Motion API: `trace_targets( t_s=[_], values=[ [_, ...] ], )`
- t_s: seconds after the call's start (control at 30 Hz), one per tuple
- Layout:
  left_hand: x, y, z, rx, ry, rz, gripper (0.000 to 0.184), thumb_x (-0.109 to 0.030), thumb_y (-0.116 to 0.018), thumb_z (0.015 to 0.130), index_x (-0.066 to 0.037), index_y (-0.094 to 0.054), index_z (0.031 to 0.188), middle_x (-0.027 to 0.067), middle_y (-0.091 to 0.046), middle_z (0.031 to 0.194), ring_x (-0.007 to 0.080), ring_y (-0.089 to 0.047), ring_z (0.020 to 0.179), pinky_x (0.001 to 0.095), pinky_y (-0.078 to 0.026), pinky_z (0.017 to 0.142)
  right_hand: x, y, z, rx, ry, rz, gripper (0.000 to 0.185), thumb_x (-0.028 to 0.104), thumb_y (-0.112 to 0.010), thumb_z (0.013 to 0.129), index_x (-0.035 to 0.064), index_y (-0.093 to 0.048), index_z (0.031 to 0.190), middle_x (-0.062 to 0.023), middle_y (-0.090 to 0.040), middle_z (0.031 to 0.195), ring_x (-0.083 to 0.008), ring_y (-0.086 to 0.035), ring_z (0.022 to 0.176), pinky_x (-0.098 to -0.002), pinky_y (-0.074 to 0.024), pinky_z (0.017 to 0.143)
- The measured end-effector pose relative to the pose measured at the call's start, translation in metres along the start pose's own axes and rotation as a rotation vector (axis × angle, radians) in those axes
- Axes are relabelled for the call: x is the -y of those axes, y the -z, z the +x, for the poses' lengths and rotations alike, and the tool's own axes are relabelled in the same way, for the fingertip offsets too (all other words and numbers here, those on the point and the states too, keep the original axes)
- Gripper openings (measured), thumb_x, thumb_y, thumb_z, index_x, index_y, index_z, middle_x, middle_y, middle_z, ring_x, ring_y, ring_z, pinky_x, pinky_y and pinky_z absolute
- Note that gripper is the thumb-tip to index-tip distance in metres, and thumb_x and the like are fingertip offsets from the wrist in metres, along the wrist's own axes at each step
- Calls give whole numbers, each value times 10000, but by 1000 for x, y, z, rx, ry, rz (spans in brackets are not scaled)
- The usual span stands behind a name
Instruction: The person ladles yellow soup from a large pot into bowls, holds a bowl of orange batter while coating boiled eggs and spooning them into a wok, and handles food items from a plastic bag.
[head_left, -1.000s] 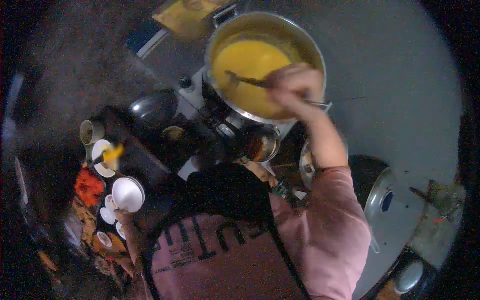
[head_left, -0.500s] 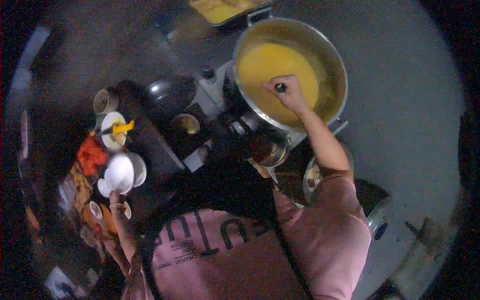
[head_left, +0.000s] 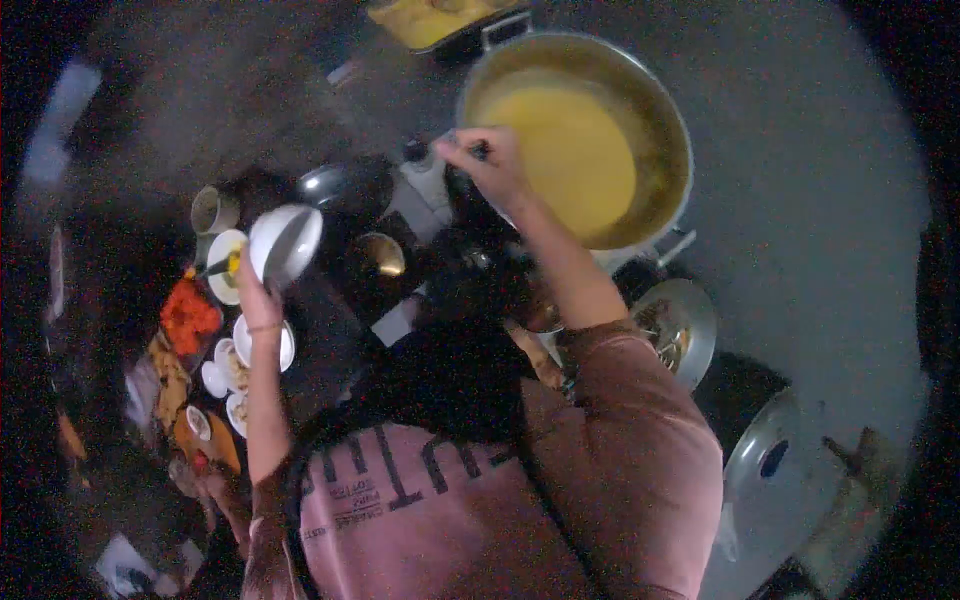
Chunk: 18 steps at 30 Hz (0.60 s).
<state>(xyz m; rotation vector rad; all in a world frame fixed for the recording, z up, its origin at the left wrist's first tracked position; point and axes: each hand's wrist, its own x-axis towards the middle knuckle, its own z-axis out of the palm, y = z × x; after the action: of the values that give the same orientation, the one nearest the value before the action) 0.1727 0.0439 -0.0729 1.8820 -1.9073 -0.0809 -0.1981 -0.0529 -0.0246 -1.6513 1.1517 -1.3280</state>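
Observation:
My left hand [head_left: 260, 300] is closed on a white bowl [head_left: 285, 245], tilted and raised above the small dishes at the left. My right hand [head_left: 488, 165] is a fist around a dark-handled utensil [head_left: 481, 150], seen almost end-on. Its lower end is hidden, so I cannot tell its kind. That hand is over the left rim of a large metal pot [head_left: 668, 110] holding yellow liquid [head_left: 570, 150].
Beyond the pot is a tray with yellow contents [head_left: 440, 22]. At the left are a white plate [head_left: 222, 282], orange-red food [head_left: 190, 315] and a white bowl [head_left: 284, 345]. A metal pan [head_left: 700, 330] and a glassy lid [head_left: 750, 440] lie at the right.
My left hand has carried the white bowl up and to the right, away from the stacked dishes. My right hand has moved left from over the yellow liquid to the pot's rim.

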Motion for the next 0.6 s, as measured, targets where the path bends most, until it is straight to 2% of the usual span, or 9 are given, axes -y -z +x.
trace_targets(
  t_s=[0.1,0.17,0.2,0.27,0.3,0.37,0.4,0.47,0.6],
  values=[
    [-33,0,42,-24,-23,-47,669,99,-443,646,-29,-226,1266,196,-322,1255,319,-322,1160,334,-277,948,74,70,-21,-266,-71,52,181,164,-664,686,57,-579,567,-33,-530,528,-148,-535,534,-249,-437,585],
    [-43,-3,62,-137,-61,-95,681,97,-434,650,-25,-194,1276,195,-287,1276,320,-300,1175,334,-258,962,108,141,-29,168,283,-304,176,125,-658,661,48,-542,554,-59,-524,534,-182,-526,512,-276,-429,544],
    [-16,-19,69,-179,13,-243,639,83,-420,659,4,-210,1257,208,-297,1266,324,-295,1177,350,-246,967,125,133,-32,169,286,-319,176,125,-658,661,48,-542,554,-59,-524,534,-182,-526,512,-276,-429,544],
    [24,-51,78,-182,116,-494,592,36,-436,661,24,-247,1221,240,-415,1153,308,-484,1012,323,-419,810,150,128,-53,415,531,-154,149,65,-642,597,36,-506,543,-82,-497,519,-213,-496,475,-303,-391,476],
    [5,-45,82,-178,100,-498,592,36,-436,661,24,-247,1221,240,-415,1153,308,-484,1012,323,-419,810,145,130,-53,488,516,-281,125,64,-644,575,39,-523,553,-85,-505,524,-232,-502,481,-309,-387,471],
    [-14,-27,75,288,829,-1203,495,-41,-453,674,44,-327,1145,228,-532,964,240,-602,711,236,-471,514,111,108,-50,515,449,-537,96,74,-649,557,53,-561,588,-87,-535,555,-258,-524,513,-313,-398,484],
    [-15,-28,68,294,830,-1204,495,-41,-453,674,44,-327,1145,228,-532,964,240,-602,711,236,-471,514,78,96,-43,469,407,-655,91,83,-651,560,63,-582,614,-86,-556,580,-267,-540,538,-311,-413,501],
    [-15,-31,54,378,985,-1280,425,-116,-481,690,50,-396,1072,188,-576,818,186,-588,524,171,-391,351,13,75,-28,493,272,-489,85,128,-639,598,91,-609,669,-77,-579,625,-257,-559,577,-306,-424,517],
    [-46,-16,42,367,988,-1288,390,-151,-489,703,54,-436,1030,163,-582,810,191,-596,561,192,-429,381,-24,25,-26,303,276,-392,60,151,-617,650,101,-612,684,-68,-575,616,-231,-556,562,-304,-416,507]
  ],
)
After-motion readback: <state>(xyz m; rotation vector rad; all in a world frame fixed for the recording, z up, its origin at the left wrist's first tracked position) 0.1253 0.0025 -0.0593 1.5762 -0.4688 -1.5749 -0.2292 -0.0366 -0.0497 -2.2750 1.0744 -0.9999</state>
